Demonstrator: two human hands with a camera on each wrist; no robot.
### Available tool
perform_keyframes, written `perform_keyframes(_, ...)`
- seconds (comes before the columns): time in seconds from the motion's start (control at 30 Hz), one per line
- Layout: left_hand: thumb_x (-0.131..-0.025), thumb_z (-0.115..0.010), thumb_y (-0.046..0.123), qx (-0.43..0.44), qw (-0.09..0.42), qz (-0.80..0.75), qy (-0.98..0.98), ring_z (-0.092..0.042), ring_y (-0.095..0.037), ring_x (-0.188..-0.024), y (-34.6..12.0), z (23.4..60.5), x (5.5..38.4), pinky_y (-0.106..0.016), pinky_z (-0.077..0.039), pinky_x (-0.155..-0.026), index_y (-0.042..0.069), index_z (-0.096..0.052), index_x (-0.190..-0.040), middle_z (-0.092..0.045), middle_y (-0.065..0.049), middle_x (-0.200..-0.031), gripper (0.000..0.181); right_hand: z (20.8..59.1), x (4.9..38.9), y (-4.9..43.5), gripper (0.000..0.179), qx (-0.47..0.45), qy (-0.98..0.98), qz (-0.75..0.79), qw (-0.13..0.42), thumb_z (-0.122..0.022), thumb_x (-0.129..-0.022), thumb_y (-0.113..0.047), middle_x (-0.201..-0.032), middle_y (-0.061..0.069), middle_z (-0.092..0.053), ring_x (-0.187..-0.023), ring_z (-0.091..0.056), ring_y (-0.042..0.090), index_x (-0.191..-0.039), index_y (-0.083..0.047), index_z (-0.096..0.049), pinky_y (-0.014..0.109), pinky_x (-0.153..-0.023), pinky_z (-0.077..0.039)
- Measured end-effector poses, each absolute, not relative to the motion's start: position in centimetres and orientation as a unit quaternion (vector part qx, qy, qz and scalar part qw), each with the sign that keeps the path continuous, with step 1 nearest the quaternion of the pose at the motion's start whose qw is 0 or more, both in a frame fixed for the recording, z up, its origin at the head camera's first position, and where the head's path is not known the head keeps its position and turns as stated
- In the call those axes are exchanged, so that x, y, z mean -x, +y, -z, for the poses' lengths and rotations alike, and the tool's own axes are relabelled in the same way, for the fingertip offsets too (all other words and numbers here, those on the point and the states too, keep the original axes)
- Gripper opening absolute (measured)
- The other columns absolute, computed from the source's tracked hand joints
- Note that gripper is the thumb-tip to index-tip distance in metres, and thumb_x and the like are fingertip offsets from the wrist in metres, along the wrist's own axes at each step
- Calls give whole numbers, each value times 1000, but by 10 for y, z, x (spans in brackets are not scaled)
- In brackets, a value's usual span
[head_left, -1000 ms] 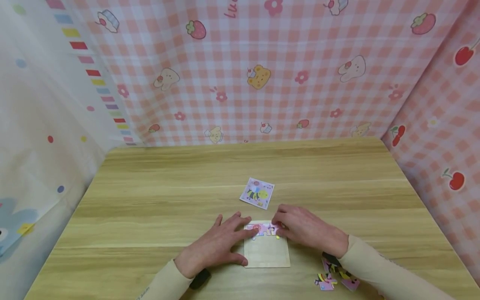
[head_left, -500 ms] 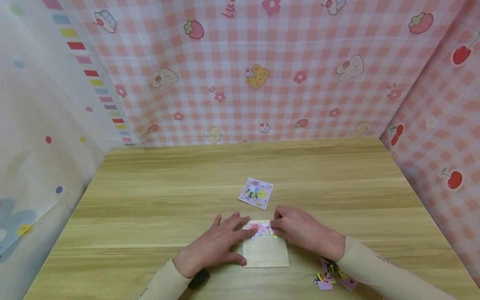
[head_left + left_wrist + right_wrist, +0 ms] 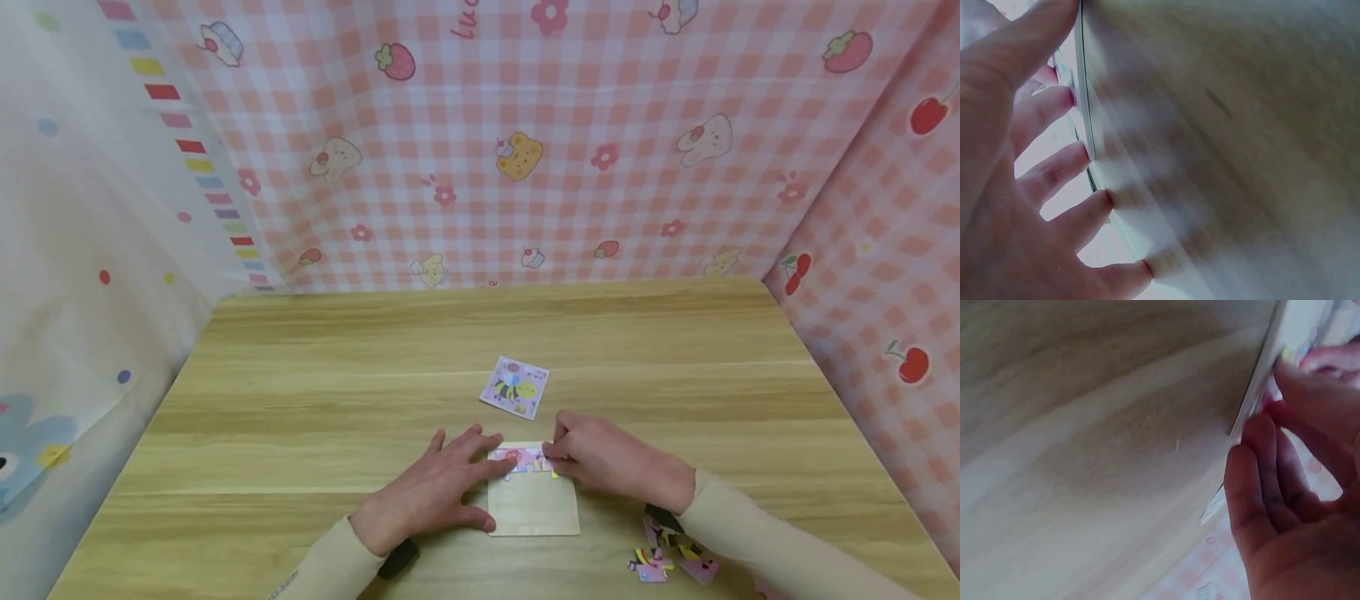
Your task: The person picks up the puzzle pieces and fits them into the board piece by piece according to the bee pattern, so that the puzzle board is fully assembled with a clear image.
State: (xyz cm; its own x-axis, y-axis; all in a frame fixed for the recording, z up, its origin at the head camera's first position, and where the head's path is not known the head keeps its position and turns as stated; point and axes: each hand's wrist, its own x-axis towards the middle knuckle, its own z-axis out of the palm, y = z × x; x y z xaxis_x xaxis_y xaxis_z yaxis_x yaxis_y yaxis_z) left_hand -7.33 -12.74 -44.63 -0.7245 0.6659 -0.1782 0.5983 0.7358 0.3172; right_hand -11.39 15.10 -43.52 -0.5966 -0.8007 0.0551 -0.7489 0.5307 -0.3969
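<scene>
Your left hand (image 3: 431, 492) lies flat with fingers spread, pinning the wooden puzzle tray (image 3: 534, 507) near the table's (image 3: 315, 400) front edge. Your right hand (image 3: 607, 462) pinches a puzzle piece (image 3: 525, 458) into the top row. That piece looks thin, light and stiff; grip it by the edges.

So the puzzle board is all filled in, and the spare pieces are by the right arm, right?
Not quite. The head view shows the board is mostly bare wood; only its top row has pieces in it, where the left hand and right hand press. The spare pieces do lie by the right arm.
</scene>
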Motion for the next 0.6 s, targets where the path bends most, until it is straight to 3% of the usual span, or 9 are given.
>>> perform_keyframes(0.13, -85, -79, 54, -345, 138, -124, 920, -26, -33, -155, -127, 446, 74, -73, -26, -115, 30, -50, -155, -39, -3, -163, 79, 432, 122, 158, 26, 427, 871, 216, 112, -79, -90, -7, -98, -1, -63, -81, -55, 5, -116, -2, -78, 21, -69, -51)
perform_keyframes(0.43, -85, -80, 52, -345, 139, -136, 918, -27, -34, -154, -129, 446, 74, -74, -27, -114, 28, -52, -153, -40, -4, -162, 78, 433, 127, 160, 13, 402, 882, 216, 117, -80, -91, -11, -98, -4, -67, -84, -59, 5, -103, -12, -78, 24, -75, -55)
perform_keyframes(0.6, -86, -80, 52, -345, 142, -140, 917, -26, -33, -155, -128, 447, 73, -74, -26, -115, 28, -51, -154, -40, -3, -162, 78, 435, 123, 159, 11, 407, 885, 203, 95, -80, -91, -14, -97, -4, -66, -81, -58, 3, -102, -13, -78, 24, -73, -55)
